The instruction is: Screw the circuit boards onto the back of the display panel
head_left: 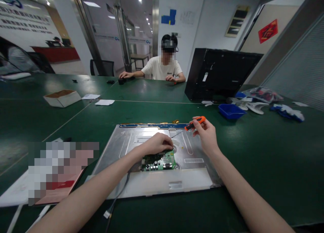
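A flat silver display panel (192,167) lies on the table with a green circuit board (162,162) on its back. My left hand (159,143) rests over the board's upper edge, its fingers curled together; whatever they pinch is hidden. In my right hand (206,135) is a screwdriver (199,120) with an orange and black handle. Its thin shaft slants down to the left, and the tip ends close by my left fingers. A blue circuit strip (141,126) runs along the panel's far edge. Beside my left forearm, a dark cable (121,189) trails from the board over the near edge.
A black monitor housing (220,74) stands at the back right, with a blue tray (231,111) before it. Gloves (287,112) lie farther right. At left are a white box (62,98) and a pixelated booklet (63,179). Across the table sits a person (162,69).
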Demonstrator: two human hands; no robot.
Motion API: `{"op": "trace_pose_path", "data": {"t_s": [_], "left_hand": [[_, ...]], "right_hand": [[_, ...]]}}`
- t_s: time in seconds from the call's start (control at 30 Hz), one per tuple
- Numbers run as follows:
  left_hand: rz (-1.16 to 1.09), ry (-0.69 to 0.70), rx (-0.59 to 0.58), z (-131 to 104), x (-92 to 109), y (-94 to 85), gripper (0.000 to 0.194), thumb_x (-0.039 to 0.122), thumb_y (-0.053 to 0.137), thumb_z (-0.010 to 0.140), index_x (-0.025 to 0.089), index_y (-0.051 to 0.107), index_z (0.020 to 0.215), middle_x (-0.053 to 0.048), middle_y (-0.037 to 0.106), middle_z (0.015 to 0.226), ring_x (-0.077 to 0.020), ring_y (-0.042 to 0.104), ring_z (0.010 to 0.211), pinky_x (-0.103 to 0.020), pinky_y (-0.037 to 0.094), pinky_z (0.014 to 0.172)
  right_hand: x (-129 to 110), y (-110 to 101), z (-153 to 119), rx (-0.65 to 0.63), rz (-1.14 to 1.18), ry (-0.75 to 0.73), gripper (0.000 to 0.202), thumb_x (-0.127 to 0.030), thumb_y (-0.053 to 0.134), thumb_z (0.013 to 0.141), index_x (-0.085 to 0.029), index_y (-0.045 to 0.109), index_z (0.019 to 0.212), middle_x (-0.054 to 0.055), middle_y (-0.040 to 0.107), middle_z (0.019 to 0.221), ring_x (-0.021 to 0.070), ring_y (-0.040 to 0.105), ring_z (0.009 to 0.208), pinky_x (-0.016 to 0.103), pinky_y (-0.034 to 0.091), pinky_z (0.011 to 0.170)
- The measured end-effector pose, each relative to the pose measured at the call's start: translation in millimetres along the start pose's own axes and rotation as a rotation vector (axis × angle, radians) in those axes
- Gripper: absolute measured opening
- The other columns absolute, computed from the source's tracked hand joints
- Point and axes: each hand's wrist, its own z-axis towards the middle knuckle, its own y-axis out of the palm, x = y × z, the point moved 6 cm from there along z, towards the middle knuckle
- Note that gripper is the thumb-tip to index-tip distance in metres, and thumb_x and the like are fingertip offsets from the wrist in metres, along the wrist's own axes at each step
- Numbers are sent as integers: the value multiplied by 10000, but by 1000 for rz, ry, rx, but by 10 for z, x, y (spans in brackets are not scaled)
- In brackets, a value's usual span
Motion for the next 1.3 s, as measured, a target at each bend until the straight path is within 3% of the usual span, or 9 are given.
{"op": "trace_pose_path", "data": {"t_s": [0.13,0.23,0.4,0.6,1.3], "left_hand": [[-36,8,-5,-2,-38,10,105,198,646,810,140,719,858,-42,712,818,-147,637,751,-219,454,717],[-50,11,-1,-1,-53,13,110,197,646,810,141,723,865,-44,715,817,-148,641,756,-218,456,722],[-57,7,-12,7,-58,13,109,186,652,801,153,729,871,-37,721,815,-146,644,754,-218,463,725],[-45,17,-43,4,-65,2,133,174,651,793,159,733,897,-33,725,831,-147,642,761,-218,462,727],[-65,-3,-45,11,-122,10,140,210,670,782,159,742,891,-36,730,828,-153,646,747,-218,456,706]], "right_hand": [[-352,190,-11,-61,-190,-218,385,-492,635,773,-241,573,1058,5,577,740,128,523,542,247,407,435],[-489,325,-88,-108,-356,-351,391,-459,606,812,-277,512,1146,-21,515,715,112,461,507,247,379,438],[-356,402,-259,-92,-410,-342,382,-440,525,872,-291,442,1213,-29,470,711,116,469,510,244,378,453],[-221,430,-369,-103,-437,-361,403,-447,504,876,-290,408,1234,7,535,832,130,542,568,248,428,491],[-260,462,-435,-158,-456,-460,437,-354,557,860,-337,400,1268,-24,563,769,134,556,558,268,459,525]]}}
